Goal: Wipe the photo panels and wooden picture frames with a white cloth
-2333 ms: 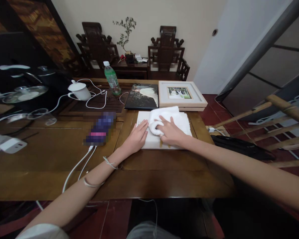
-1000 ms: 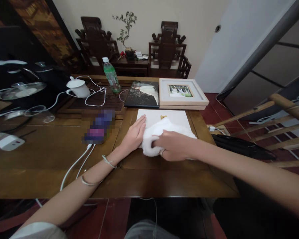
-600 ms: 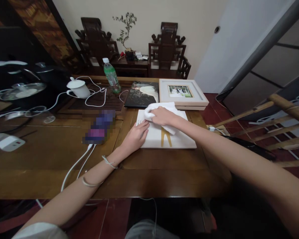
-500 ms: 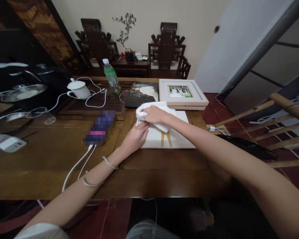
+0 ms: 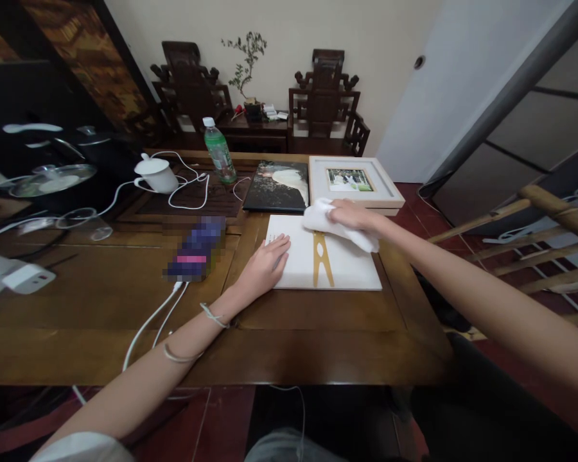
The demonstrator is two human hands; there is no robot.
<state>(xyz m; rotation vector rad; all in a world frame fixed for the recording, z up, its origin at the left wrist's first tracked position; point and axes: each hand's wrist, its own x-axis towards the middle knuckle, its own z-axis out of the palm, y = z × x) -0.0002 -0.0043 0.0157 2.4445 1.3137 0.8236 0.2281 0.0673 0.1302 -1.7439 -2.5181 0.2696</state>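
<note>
Flat on the wooden table lies a white board or album cover [image 5: 293, 273] with a gold figure on it, part of which the cloth hides. My left hand [image 5: 266, 262] rests open on its left edge, fingers stretched out. Bunched under my right hand [image 5: 354, 213] is a white cloth [image 5: 325, 218], which lies across the upper right of the white cover. The right hand's fingers are closed on the cloth. Just behind sit a dark photo album [image 5: 274, 189] with a white dress pictured on it and a pale picture frame [image 5: 385, 183].
A green-labelled bottle [image 5: 220, 154], a lidded white cup [image 5: 155, 174] and white cables stand or lie on the table's left half. A phone [image 5: 197, 247], blurred out, is left of my left hand. Pots [image 5: 52, 183] stand far left; a wooden rack [image 5: 559, 212] is on the right.
My right hand has moved the cloth rightward across the cover, uncovering its upper left and more of the gold figure. My left hand stays at the left edge, fingers now flatter.
</note>
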